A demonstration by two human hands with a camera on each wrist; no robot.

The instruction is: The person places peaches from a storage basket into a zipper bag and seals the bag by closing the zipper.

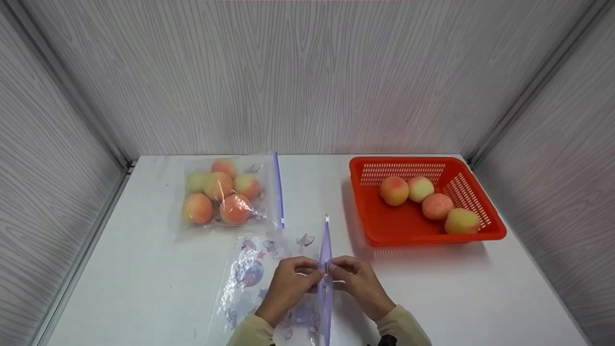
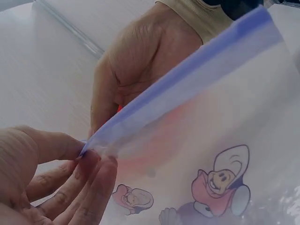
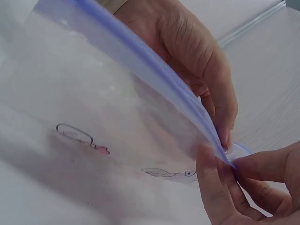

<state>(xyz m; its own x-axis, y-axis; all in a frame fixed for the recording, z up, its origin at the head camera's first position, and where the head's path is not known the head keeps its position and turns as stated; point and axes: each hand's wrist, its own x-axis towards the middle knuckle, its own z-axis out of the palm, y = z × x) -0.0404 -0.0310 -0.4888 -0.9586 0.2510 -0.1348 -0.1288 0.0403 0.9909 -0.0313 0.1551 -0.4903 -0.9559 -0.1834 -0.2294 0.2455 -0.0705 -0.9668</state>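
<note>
A clear zip bag (image 1: pixel 250 274) with a purple zip edge and printed cartoon figures lies flat at the table's front, its mouth edge lifted. On the left side of that edge, my left hand (image 1: pixel 294 283) pinches the rim between thumb and fingers. Opposite it, my right hand (image 1: pixel 359 283) pinches the other side of the rim. Both wrist views show the fingertips of the two hands close together along the purple strip (image 2: pixel 187 70). A small gap shows between the rim's two sides near the fingers. A white slider sits at the strip's far end.
Behind the bag at the left lies a second zip bag (image 1: pixel 262 216) holding several peaches (image 1: pixel 235 209). At the right stands a red plastic basket (image 1: pixel 384 230) with several peaches (image 1: pixel 437 206) inside. Grey wood-grain panels (image 1: pixel 307 77) enclose the white table (image 1: pixel 134 269).
</note>
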